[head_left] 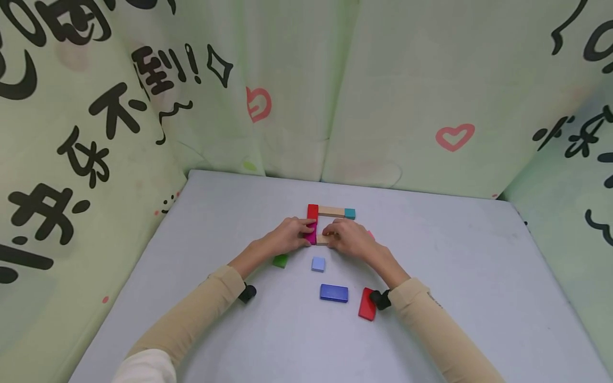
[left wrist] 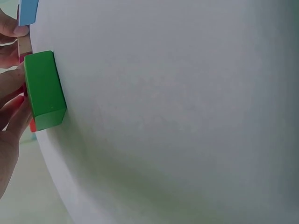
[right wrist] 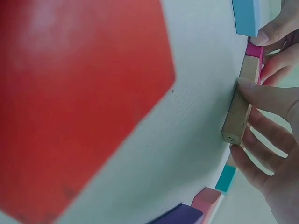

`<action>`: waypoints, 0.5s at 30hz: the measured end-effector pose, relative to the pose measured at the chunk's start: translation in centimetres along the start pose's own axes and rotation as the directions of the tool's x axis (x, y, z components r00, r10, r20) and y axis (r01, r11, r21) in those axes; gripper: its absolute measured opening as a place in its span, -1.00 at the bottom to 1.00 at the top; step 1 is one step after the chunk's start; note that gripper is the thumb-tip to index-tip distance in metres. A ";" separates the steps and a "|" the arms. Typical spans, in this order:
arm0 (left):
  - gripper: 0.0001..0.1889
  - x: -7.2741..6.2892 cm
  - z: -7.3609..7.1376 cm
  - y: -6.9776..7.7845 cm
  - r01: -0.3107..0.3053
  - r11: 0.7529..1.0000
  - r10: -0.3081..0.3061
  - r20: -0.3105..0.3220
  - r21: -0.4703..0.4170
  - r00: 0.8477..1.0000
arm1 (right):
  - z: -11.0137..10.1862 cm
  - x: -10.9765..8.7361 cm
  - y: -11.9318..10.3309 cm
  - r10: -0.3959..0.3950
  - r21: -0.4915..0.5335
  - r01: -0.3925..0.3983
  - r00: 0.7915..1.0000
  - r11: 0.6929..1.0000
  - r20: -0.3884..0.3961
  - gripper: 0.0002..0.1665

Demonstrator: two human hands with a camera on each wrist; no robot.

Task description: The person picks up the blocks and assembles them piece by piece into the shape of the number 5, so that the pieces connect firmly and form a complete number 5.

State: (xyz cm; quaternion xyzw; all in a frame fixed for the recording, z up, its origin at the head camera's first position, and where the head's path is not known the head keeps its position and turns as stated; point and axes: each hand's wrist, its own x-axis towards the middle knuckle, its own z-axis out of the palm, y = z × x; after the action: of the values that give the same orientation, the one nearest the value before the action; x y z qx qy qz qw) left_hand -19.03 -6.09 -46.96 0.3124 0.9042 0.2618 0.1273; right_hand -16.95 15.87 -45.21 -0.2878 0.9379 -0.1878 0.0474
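Note:
My left hand [head_left: 289, 235] grips a magenta block [head_left: 313, 238], with its fingers over the far part and its thumb at the near end. My right hand [head_left: 351, 238] pinches a plain wooden block [right wrist: 240, 102] between thumb and fingers. One end of this wooden block meets the magenta block's near end, at a right angle. Beyond the magenta block lies a red block [head_left: 313, 210] in line with it. From there another wooden block [head_left: 331, 211] runs right to a teal block [head_left: 350, 214]. My right hand hides part of the wooden block in the head view.
Nearer me lie a green block [head_left: 280, 260], a light blue block [head_left: 318, 264], a blue block [head_left: 334, 293] and a second red block [head_left: 366, 307], partly under the right wrist camera. A pink block [right wrist: 205, 199] and a purple block [right wrist: 182, 214] sit beside the right hand. Curtains surround the table.

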 end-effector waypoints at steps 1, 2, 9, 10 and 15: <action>-0.52 0.0 0.0 0.0 0.000 1.000 0.000 0.000 0.002 1.000 | 0.0 0.0 0.0 0.003 0.002 -0.003 1.000 1.000 0.000 -0.75; -0.52 0.0 0.0 0.0 0.000 1.000 0.000 0.001 0.002 1.000 | 0.0 0.0 0.0 0.008 0.005 -0.008 1.000 1.000 0.000 -0.75; -0.52 -0.1 -0.1 0.2 0.006 1.000 -0.007 0.016 0.015 1.000 | 0.1 0.0 0.1 0.023 0.021 -0.023 1.000 1.000 0.003 -0.64; -0.52 -0.1 -0.1 0.2 0.008 1.000 -0.009 0.019 0.016 1.000 | 0.0 0.0 0.1 0.025 0.022 -0.025 1.000 0.999 0.007 -0.63; -0.53 0.0 -0.2 0.1 0.005 1.000 -0.006 0.022 0.026 1.000 | -0.7 -0.2 0.2 0.051 0.029 -0.052 0.998 0.998 0.033 -0.59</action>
State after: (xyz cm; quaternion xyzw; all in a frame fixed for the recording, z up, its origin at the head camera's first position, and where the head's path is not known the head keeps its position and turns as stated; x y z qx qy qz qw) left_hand -19.04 -6.08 -46.77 0.3144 0.9070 0.2460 0.1340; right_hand -17.05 16.35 -44.61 -0.2658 0.9412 -0.1959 0.0718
